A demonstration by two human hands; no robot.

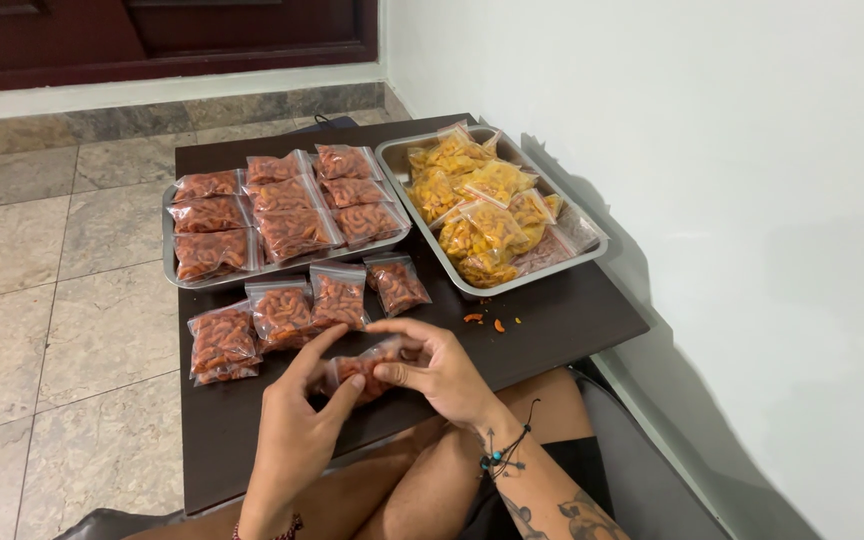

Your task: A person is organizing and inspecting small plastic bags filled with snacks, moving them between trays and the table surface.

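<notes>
Here both hands pinch one small clear plastic bag of reddish-orange snacks [367, 368], long axis left-right, left hand [297, 425] and right hand [442, 375] at opposite ends, just nearside of the dark counter's [572, 320] four-bag row [302, 315].

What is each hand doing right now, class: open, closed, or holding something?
Left hand: closed, fingers pinching the small clear bag of red-orange snacks.
Right hand: closed, gripping the same bag from the other end.
</notes>
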